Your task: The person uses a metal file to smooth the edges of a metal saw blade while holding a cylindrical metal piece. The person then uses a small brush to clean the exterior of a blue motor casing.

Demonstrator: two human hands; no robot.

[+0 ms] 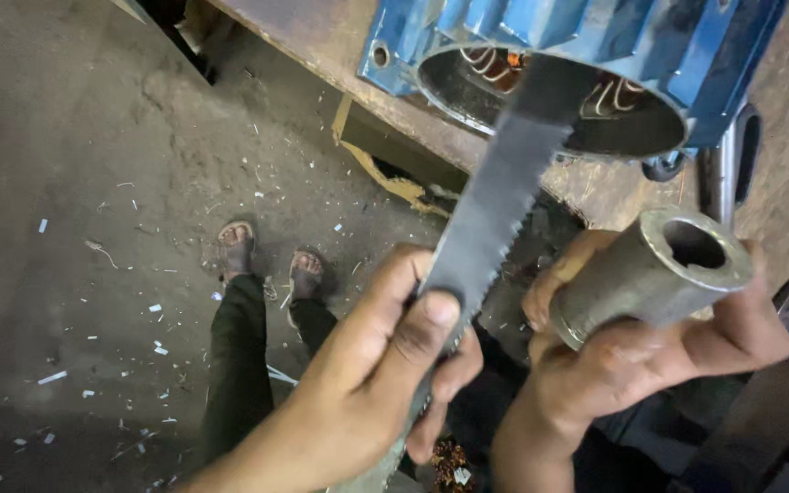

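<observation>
My left hand (367,374) grips a long grey saw blade (495,196) near its lower end, thumb pressed on the flat side. The toothed blade slants up to the right, its tip over the open mouth of a blue motor housing (595,36). My right hand (632,365) holds a short grey metal cylinder (632,278) with a bore through it, its open end facing up and to the right. Blade and cylinder are close together but apart.
The motor housing shows copper windings (490,62) inside and lies on a rusty workbench (321,36). Below, two sandalled feet (267,260) in dark trousers stand on a dirty concrete floor (75,183) littered with small white scraps.
</observation>
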